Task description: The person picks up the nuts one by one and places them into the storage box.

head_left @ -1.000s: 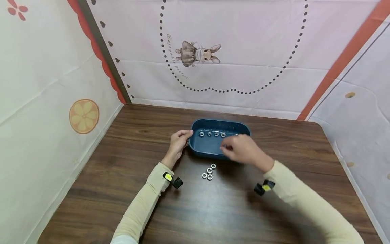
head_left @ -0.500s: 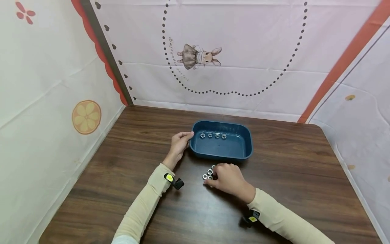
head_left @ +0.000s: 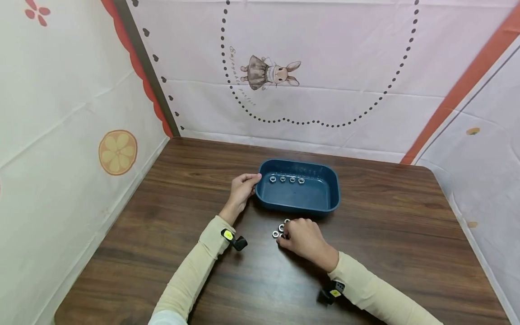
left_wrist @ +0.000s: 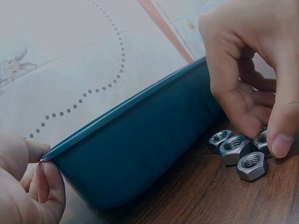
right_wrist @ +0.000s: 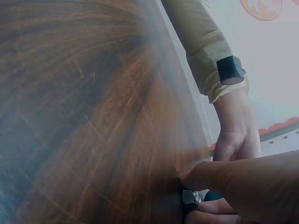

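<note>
My left hand (head_left: 239, 193) pinches the left rim of a blue rectangular tub (head_left: 296, 208) between thumb and fingers. A row of several steel hex nuts (head_left: 282, 179) lies on its floor near the back wall. On the table in front of the tub sits a small cluster of more nuts (left_wrist: 235, 150). Over that cluster is my right hand (head_left: 305, 239), its thumb and index finger closing on one hex nut (left_wrist: 262, 138), which is partly hidden by the fingers. In the right wrist view a nut (right_wrist: 188, 197) shows beside the right fingers.
The wood-grain table (head_left: 390, 253) carries the tub and the loose nuts. Printed white cloth (head_left: 333, 58) hangs behind and on both sides. Each wrist wears a black camera (head_left: 239, 243).
My right hand has come from over the tub's right side down to the nuts on the table and stays there. My left hand keeps its hold on the tub's rim.
</note>
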A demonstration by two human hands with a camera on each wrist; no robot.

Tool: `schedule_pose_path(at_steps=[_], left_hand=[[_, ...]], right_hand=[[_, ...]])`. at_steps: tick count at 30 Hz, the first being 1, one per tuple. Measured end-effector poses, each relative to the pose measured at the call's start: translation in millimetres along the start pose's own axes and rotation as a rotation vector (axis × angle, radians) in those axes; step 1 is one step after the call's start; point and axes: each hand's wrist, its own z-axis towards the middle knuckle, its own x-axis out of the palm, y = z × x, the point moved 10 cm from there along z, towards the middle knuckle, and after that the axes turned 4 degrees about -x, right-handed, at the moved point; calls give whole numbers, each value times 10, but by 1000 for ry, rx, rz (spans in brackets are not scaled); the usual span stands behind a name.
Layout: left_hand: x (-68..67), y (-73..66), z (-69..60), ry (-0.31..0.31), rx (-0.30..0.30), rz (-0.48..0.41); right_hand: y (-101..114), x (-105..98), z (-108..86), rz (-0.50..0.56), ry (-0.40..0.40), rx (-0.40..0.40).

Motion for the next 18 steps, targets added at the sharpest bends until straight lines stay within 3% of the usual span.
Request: schedule_pose_path(at_steps=[6,10,18], left_hand=[[-1,8,-10,-4,7,-8],[1,29,3,1,-9,-9],[-6,17,0,-9,2,18]], right_hand=[[-38,-69,-28,56,7,6],[-86,-290,-32,152,32,-10],[-235,-931,357,248,65,-291]])
